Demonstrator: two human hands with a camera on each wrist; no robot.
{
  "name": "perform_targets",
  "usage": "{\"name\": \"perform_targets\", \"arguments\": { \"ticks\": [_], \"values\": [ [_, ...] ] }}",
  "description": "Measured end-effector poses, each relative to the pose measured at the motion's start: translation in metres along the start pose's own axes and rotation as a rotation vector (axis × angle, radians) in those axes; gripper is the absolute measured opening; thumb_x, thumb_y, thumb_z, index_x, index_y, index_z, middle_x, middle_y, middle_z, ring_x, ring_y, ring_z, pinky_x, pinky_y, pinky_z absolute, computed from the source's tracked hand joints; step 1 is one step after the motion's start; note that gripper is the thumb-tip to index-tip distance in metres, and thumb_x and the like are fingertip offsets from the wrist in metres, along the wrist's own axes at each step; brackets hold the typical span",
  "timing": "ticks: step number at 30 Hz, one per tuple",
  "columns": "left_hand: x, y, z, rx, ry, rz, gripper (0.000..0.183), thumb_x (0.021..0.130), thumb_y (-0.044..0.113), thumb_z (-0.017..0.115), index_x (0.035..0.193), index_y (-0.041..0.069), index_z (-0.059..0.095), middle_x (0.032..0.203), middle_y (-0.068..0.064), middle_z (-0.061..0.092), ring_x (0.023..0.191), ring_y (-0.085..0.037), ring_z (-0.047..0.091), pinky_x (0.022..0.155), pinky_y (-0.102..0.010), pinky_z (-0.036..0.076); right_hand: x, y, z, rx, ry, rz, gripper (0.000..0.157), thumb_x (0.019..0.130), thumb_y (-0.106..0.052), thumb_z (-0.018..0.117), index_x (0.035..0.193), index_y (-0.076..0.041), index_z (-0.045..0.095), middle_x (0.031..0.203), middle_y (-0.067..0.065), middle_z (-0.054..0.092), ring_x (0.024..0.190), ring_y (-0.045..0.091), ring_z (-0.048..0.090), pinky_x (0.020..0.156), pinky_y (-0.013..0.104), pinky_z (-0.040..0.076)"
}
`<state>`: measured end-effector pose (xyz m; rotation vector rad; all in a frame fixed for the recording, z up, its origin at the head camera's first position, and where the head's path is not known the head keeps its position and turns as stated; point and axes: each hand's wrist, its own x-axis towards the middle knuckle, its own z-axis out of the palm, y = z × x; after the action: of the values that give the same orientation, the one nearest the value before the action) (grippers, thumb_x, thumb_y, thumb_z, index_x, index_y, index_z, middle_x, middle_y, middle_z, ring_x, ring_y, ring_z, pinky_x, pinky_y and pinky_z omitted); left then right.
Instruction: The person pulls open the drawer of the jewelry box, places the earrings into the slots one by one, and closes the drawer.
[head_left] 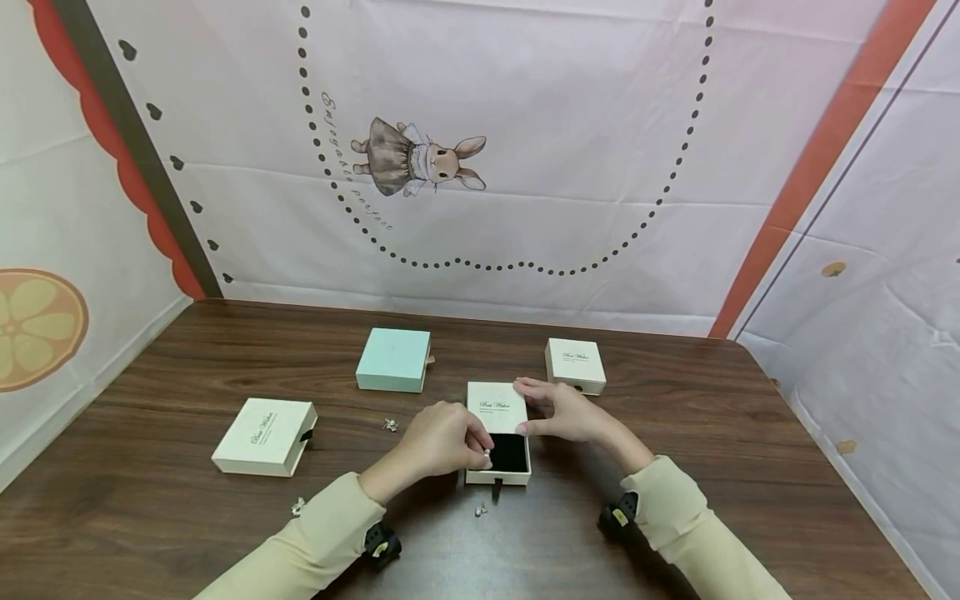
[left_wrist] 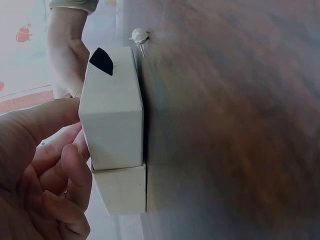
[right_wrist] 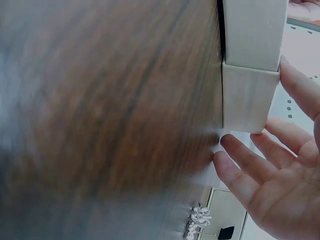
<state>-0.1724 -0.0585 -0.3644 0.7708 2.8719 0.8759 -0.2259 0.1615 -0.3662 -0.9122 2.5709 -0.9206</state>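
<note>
A white box [head_left: 497, 406] with a black-lined drawer [head_left: 510, 454] pulled out stands before me. Over the drawer's left side, my left hand [head_left: 447, 439] pinches a small shiny earring [head_left: 487, 452] between thumb and forefinger. In the left wrist view, the box front [left_wrist: 111, 82] with its black pull tab hides those fingertips. My right hand [head_left: 561, 410] holds the box sleeve at its right side, thumb by the sleeve's near edge and fingers at the far corner [right_wrist: 245, 97]. A pearl earring [head_left: 481, 510] lies on the table in front of the drawer.
Silver earrings lie farther left: one [head_left: 391, 425] beyond my left hand, another [head_left: 298, 507] beside the left sleeve. Around them stand a white box [head_left: 266, 435] at left, a mint box [head_left: 393, 360] behind, and a small white box [head_left: 576, 365] behind my right hand.
</note>
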Motion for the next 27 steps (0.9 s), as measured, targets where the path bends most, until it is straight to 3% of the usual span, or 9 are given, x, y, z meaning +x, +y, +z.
{"name": "perform_targets", "arguments": {
  "ticks": [17, 27],
  "values": [
    [0.0027, 0.0005, 0.0026, 0.050, 0.031, 0.010, 0.007, 0.066, 0.023, 0.077, 0.070, 0.021, 0.072, 0.058, 0.017, 0.063, 0.053, 0.005, 0.053, 0.054, -0.023, 0.041, 0.0011, 0.0037, 0.0013, 0.020, 0.006, -0.010, 0.071, 0.080, -0.030, 0.068, 0.135, 0.003, 0.037, 0.143, 0.020, 0.033, 0.125, 0.032, 0.041, 0.093, 0.043, 0.043],
    [0.0034, 0.0021, 0.0038, 0.107, 0.002, -0.001, 0.007, 0.068, 0.025, 0.077, 0.072, 0.022, 0.072, 0.059, 0.019, 0.063, 0.053, 0.007, 0.053, 0.050, -0.019, 0.038, 0.0001, 0.0025, 0.0012, 0.035, 0.005, -0.008, 0.070, 0.081, -0.029, 0.067, 0.136, 0.002, 0.037, 0.143, 0.020, 0.032, 0.127, 0.032, 0.039, 0.094, 0.045, 0.042]
  ]
}}
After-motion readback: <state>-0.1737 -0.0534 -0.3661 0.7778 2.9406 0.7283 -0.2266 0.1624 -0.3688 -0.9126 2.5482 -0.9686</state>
